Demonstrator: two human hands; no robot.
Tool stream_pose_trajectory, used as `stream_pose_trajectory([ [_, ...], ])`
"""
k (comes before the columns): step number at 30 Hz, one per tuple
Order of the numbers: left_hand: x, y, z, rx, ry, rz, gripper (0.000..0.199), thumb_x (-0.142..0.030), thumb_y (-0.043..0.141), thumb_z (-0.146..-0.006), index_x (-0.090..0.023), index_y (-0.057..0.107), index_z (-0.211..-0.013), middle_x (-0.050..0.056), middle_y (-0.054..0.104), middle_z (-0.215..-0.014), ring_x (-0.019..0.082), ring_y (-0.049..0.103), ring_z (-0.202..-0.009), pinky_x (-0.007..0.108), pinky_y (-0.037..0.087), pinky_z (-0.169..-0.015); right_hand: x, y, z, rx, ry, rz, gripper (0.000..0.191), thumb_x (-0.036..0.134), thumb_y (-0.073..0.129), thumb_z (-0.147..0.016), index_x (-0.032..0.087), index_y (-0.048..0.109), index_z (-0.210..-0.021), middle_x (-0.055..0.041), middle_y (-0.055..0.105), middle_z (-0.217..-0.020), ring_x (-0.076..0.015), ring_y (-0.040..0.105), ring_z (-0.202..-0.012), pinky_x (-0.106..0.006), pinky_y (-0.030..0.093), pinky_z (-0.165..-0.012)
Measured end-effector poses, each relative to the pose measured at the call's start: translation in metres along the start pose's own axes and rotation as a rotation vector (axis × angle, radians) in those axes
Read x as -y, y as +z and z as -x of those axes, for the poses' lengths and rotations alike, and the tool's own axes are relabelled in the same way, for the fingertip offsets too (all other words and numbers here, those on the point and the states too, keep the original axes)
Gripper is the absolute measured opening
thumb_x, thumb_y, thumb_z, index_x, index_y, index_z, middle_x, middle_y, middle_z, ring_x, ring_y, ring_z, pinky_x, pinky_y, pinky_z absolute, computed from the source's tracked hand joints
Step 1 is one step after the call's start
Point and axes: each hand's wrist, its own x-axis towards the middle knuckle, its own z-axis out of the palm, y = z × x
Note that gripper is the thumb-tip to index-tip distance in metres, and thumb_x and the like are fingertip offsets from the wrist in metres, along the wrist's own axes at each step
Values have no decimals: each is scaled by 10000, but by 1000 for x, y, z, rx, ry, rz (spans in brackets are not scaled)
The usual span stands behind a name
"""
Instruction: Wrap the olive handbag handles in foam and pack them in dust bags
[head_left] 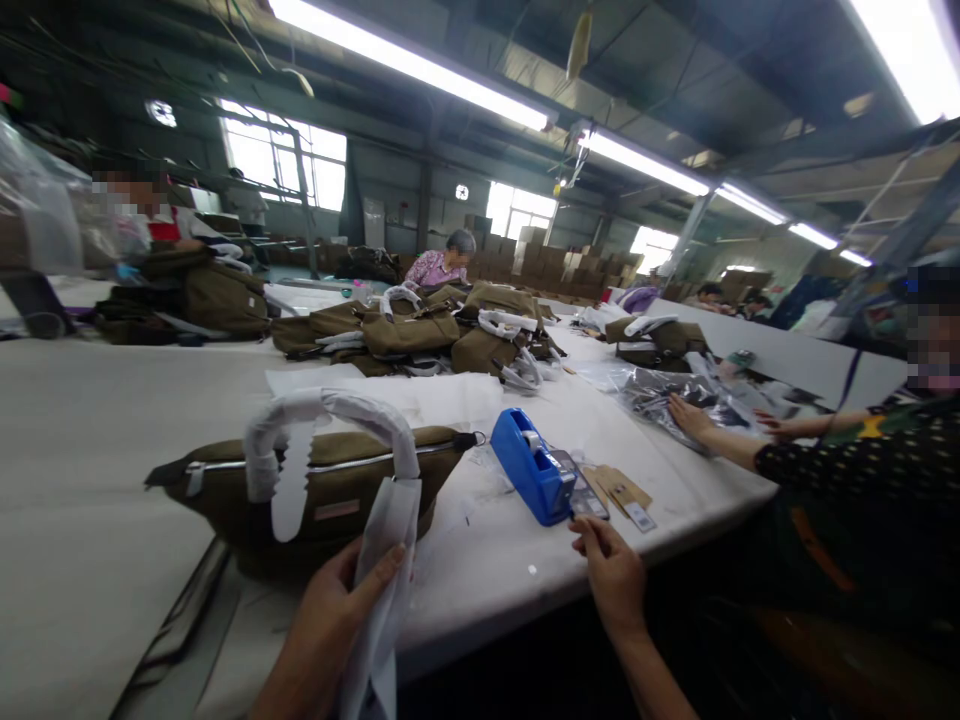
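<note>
In the head view, we see a slouched olive fabric bag (341,487) with a metallic zip on the table (112,420), its arched handle (375,415) wrapped in crinkled white. Our left hand (341,600) pinches a smooth, flat white strip (386,620) between thumb and fingers. Our right hand (615,575) presses its fingertips together beside the chunky blue tape dispenser (525,470); whether tape lies between them, we cannot tell. Matte brown cards (622,488) lie nearby.

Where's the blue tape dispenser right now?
In the head view, the blue tape dispenser sits on the white table, right of centre, between the olive bag and the brown tags, just beyond the right hand.
</note>
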Motion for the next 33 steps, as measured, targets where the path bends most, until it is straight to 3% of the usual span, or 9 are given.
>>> stream_pose_trajectory([
  [3,-2,0,1,10,-7,-13,659,-635,814,-635,-121,736,-1040,89,775,-849,260,671,-829,295,478,-717,13,-6,12,23,-181,48,380,564,674,-836,207,776,-916,-62,771,-812,-229,726,-707,-306,542,-719],
  [5,-2,-1,1,14,-11,-18,658,-636,808,-643,-122,731,-1048,84,773,-834,255,666,-818,292,476,-711,29,-5,19,67,-442,70,233,437,673,-895,230,771,-940,-33,779,-853,-186,733,-703,-266,549,-732],
  [8,-1,-2,0,24,0,-32,650,-638,791,-667,-126,724,-1062,83,772,-836,251,664,-812,289,473,-700,64,6,31,135,-811,47,88,230,662,-933,242,743,-966,-2,779,-866,-141,740,-746,-210,551,-762],
  [10,1,-2,-1,35,17,-43,627,-630,784,-678,-129,727,-1050,84,770,-838,257,670,-818,291,476,-698,91,18,42,198,-906,-17,104,160,656,-932,233,718,-972,-1,771,-853,-132,734,-766,-201,551,-771],
  [13,0,0,1,19,67,-52,553,-602,783,-688,-129,748,-972,89,770,-833,268,677,-812,300,486,-702,128,40,61,338,-890,-128,102,138,640,-933,218,698,-957,-5,748,-815,-127,704,-715,-208,544,-710],
  [17,-4,4,5,-17,153,-11,491,-541,787,-706,-126,762,-966,104,780,-892,306,694,-902,324,509,-789,161,74,78,512,-718,-164,110,253,627,-942,201,687,-866,-17,710,-732,-132,623,-596,-237,491,-583],
  [22,-4,6,7,-41,183,-35,478,-551,764,-720,-139,767,-961,97,780,-892,329,695,-914,331,520,-782,178,108,77,555,-573,-11,280,396,620,-922,199,677,-732,-23,677,-650,-145,591,-567,-266,407,-570],
  [29,1,1,5,-4,185,-64,465,-550,742,-746,-145,769,-973,77,753,-840,279,658,-820,299,486,-716,182,114,66,575,-534,301,307,473,618,-900,234,697,-726,-40,751,-719,-224,690,-671,-308,369,-633],
  [33,0,0,7,19,152,-40,476,-555,758,-740,-140,760,-975,67,729,-804,244,630,-766,290,472,-696,182,111,62,589,-520,328,295,481,626,-898,242,720,-752,-51,764,-748,-256,721,-746,-325,393,-664],
])
